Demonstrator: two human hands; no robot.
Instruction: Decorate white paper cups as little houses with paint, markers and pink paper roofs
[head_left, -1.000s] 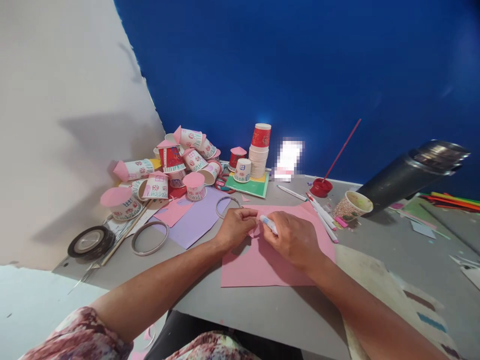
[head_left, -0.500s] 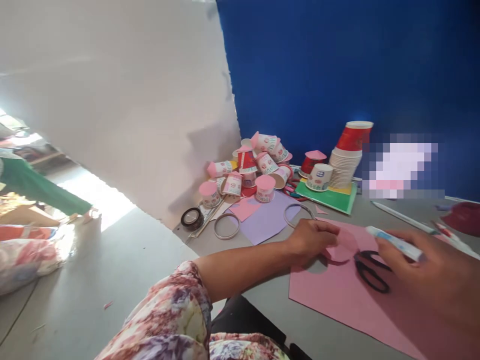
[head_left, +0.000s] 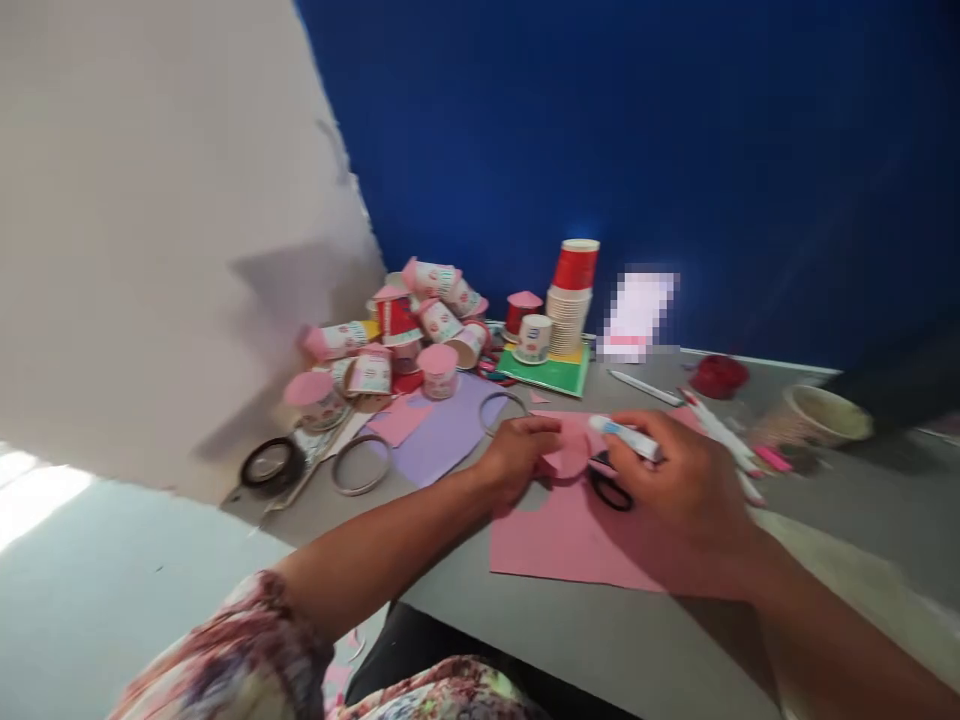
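A white glue stick point(head_left: 625, 437) is gripped in the closed right hand point(head_left: 686, 480), its tip pointing left toward a small pink paper cutout point(head_left: 568, 455). That cutout is pinched between the fingers of the left hand point(head_left: 517, 455), which is curled shut upon it. Both hands are held over a large pink paper sheet point(head_left: 570, 540) lying flat on the grey desk point(head_left: 600, 630). Black scissors point(head_left: 611, 490) are seen on the sheet, just beneath the right hand. Farther back, a purple sheet point(head_left: 446, 430), a heap of decorated paper cups point(head_left: 405, 335), a stack of cups point(head_left: 571, 300) and a tape roll point(head_left: 271, 465) are found.
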